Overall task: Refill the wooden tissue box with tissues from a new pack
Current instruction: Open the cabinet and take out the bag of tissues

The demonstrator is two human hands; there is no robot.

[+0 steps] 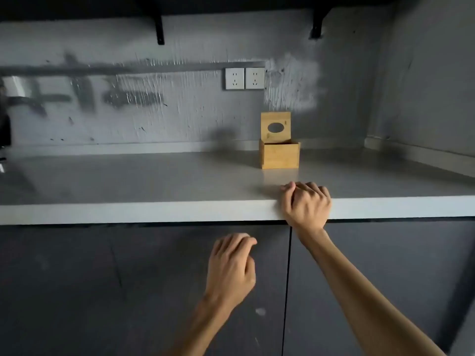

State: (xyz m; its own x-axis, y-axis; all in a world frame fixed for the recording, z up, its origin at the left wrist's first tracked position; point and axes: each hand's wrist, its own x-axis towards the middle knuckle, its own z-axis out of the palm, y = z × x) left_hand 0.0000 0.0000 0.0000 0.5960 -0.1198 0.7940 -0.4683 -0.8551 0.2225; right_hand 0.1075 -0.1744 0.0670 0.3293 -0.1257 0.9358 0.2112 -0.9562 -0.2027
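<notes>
The wooden tissue box (pixel 280 156) stands on the grey counter (pixel 154 181) near the back wall. Its hinged lid (pixel 275 127), with an oval slot, is tipped up against the wall, so the box is open at the top. My right hand (pixel 305 204) rests on the counter's front edge, straight in front of the box, with the fingers curled and nothing in them. My left hand (pixel 231 265) hovers lower, in front of the dark cabinet door, fingers loosely curled and holding nothing. No tissue pack is in view.
Two dark cabinet doors (pixel 128 291) sit under the counter, with a seam between them. Two white wall sockets (pixel 244 78) are above the box. A side wall closes the counter on the right. Shelf brackets (pixel 159 29) hang overhead.
</notes>
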